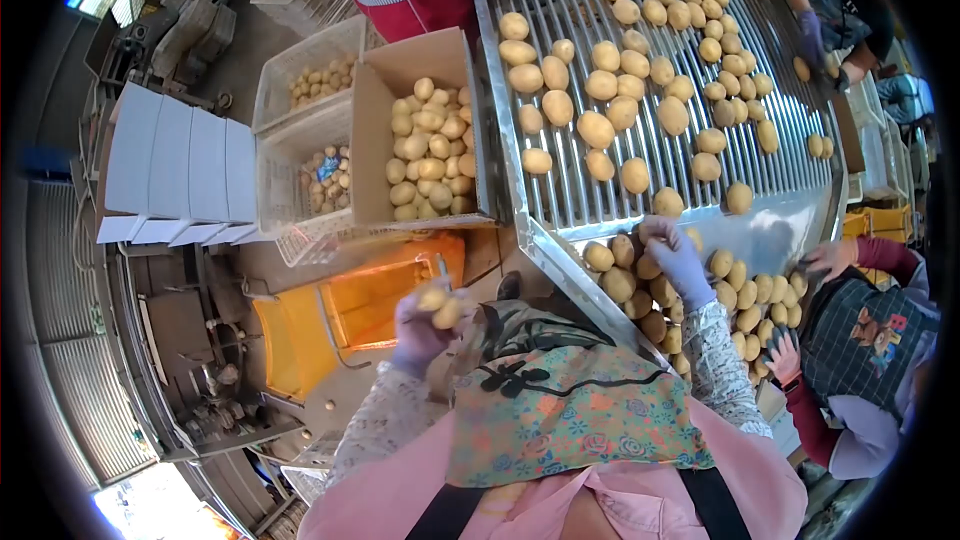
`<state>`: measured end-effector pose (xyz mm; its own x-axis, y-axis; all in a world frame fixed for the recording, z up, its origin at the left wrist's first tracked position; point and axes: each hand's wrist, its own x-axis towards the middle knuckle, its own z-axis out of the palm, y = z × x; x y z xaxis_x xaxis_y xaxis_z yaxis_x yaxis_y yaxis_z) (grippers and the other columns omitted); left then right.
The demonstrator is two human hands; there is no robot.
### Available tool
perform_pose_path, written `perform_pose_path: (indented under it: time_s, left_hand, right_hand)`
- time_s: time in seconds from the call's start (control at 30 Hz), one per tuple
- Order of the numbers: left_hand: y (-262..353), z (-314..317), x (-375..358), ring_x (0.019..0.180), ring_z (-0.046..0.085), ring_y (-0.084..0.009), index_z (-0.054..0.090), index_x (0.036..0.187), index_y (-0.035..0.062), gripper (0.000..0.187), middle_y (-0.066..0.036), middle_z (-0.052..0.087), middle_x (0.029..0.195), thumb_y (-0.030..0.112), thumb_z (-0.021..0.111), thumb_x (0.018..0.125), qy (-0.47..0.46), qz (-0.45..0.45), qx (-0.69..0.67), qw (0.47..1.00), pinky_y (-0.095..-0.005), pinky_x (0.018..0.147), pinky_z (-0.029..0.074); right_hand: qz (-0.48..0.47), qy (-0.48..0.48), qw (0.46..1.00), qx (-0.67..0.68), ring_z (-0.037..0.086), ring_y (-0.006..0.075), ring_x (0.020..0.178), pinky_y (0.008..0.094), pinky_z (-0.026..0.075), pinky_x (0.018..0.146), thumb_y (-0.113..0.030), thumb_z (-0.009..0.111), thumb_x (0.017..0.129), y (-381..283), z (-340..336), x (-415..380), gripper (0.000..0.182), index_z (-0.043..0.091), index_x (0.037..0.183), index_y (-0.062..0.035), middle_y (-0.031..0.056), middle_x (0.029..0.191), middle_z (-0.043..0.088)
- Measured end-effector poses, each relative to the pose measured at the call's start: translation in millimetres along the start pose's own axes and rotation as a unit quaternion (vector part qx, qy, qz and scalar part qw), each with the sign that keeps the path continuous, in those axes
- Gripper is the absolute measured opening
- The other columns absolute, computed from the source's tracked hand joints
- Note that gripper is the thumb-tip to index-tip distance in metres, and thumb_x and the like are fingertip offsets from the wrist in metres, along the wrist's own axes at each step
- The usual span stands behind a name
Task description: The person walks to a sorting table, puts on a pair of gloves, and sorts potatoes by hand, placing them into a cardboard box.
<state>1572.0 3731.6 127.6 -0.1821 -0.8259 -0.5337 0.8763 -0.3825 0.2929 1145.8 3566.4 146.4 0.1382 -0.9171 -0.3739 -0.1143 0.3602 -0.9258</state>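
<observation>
With two potatoes (440,306) clutched in the left hand (425,325) and the right hand (672,252) curled over the twelve-o'clock pile (740,290), one could be dropped.

Two yellow potatoes (440,306), held together

Pale purple gloves on both hands (676,262), floral sleeves, patterned scarf, pink apron.
</observation>
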Motion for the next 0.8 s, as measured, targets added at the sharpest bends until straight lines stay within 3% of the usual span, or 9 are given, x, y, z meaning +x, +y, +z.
perform_pose_path:
  time_s: [0.1, 0.2, 0.27, 0.3, 0.33, 0.5, 0.57, 0.7, 0.8]
  left_hand:
    - [-1, -41, -27, 0.097, 0.063, -0.0296, 0.056, 0.125, 0.0096, 0.056, -0.012, 0.062, 0.113, 0.049, 0.061, 0.087, 0.110, 0.019, -0.022, 0.993, -0.0402, 0.083, 0.052]
    - [-6, -73, -28, 0.079, 0.059, -0.0219, 0.058, 0.108, 0.0116, 0.037, -0.004, 0.061, 0.096, 0.040, 0.068, 0.087, 0.335, 0.029, -0.031, 0.941, -0.0313, 0.071, 0.049]
    - [-22, -81, -4, 0.073, 0.055, -0.0176, 0.058, 0.108, 0.0115, 0.024, 0.000, 0.059, 0.089, 0.032, 0.058, 0.096, 0.026, 0.089, 0.128, 0.987, -0.0295, 0.068, 0.048]
    - [-32, -76, 25, 0.078, 0.059, -0.0129, 0.059, 0.117, 0.0092, 0.022, -0.001, 0.063, 0.094, 0.021, 0.046, 0.103, 0.077, 0.167, 0.466, 0.865, -0.0263, 0.073, 0.049]
    - [-43, 14, 31, 0.089, 0.063, -0.0114, 0.057, 0.127, 0.0076, 0.029, -0.004, 0.065, 0.107, 0.014, 0.041, 0.104, 0.077, 0.136, 0.209, 0.965, -0.0237, 0.078, 0.051]
    - [-74, 139, 82, 0.099, 0.062, -0.0110, 0.059, 0.128, 0.0021, 0.034, -0.007, 0.066, 0.113, 0.024, 0.056, 0.102, -0.069, 0.068, 0.522, 0.848, -0.0260, 0.087, 0.050]
    - [-100, 136, 109, 0.101, 0.062, -0.0122, 0.060, 0.128, 0.0026, 0.037, -0.007, 0.066, 0.111, 0.028, 0.059, 0.100, -0.161, 0.189, 0.571, 0.782, -0.0274, 0.089, 0.050]
    - [-116, 129, 109, 0.103, 0.062, -0.0123, 0.060, 0.129, 0.0026, 0.038, -0.005, 0.067, 0.108, 0.026, 0.062, 0.099, -0.165, 0.047, 0.460, 0.871, -0.0277, 0.093, 0.049]
    - [-109, 121, 108, 0.113, 0.059, -0.0164, 0.056, 0.133, 0.0027, 0.040, -0.007, 0.062, 0.121, 0.022, 0.062, 0.098, -0.114, 0.040, 0.375, 0.919, -0.0295, 0.099, 0.047]
  right_hand:
    - [-0.064, -0.022, 0.986, -0.155, 0.064, 0.0264, 0.099, 0.0359, 0.051, 0.086, -0.029, 0.062, 0.091, -6, 19, -17, 0.031, 0.061, 0.108, -0.0025, 0.0105, 0.105, 0.065]
    - [0.020, -0.070, 0.845, -0.530, 0.062, 0.0431, 0.107, 0.0492, 0.048, 0.093, -0.043, 0.058, 0.086, -47, 60, -18, 0.042, 0.062, 0.111, -0.0096, 0.0236, 0.118, 0.064]
    - [0.037, -0.096, 0.826, -0.554, 0.064, 0.0391, 0.106, 0.0472, 0.049, 0.091, -0.043, 0.065, 0.081, -27, 62, 5, 0.049, 0.060, 0.120, -0.0135, 0.0196, 0.114, 0.067]
    - [0.052, -0.124, 0.802, -0.582, 0.066, 0.0351, 0.104, 0.0451, 0.051, 0.089, -0.042, 0.072, 0.075, -17, 64, 21, 0.061, 0.058, 0.129, -0.0173, 0.0156, 0.109, 0.069]
    - [0.018, -0.133, 0.791, -0.596, 0.067, 0.0335, 0.101, 0.0451, 0.052, 0.088, -0.044, 0.075, 0.072, -11, 62, 29, 0.058, 0.062, 0.123, -0.0192, 0.0139, 0.103, 0.072]
    - [-0.120, -0.160, 0.746, -0.635, 0.066, 0.0352, 0.102, 0.0445, 0.054, 0.085, -0.042, 0.075, 0.073, -31, 64, -1, 0.054, 0.063, 0.125, -0.0305, 0.0141, 0.108, 0.068]
    - [-0.043, -0.121, 0.743, -0.657, 0.066, 0.0369, 0.101, 0.0443, 0.054, 0.085, -0.046, 0.076, 0.072, -22, 74, 1, 0.054, 0.065, 0.123, -0.0298, 0.0167, 0.109, 0.067]
    - [-0.103, -0.154, 0.732, -0.656, 0.069, 0.0286, 0.093, 0.0382, 0.056, 0.081, -0.035, 0.077, 0.077, -12, 60, 11, 0.045, 0.067, 0.118, -0.0183, 0.0135, 0.106, 0.068]
    - [0.083, -0.154, 0.979, -0.109, 0.064, 0.0221, 0.102, 0.0321, 0.054, 0.087, -0.023, 0.079, 0.078, -7, 39, 19, 0.056, 0.060, 0.128, -0.0065, 0.0131, 0.112, 0.063]
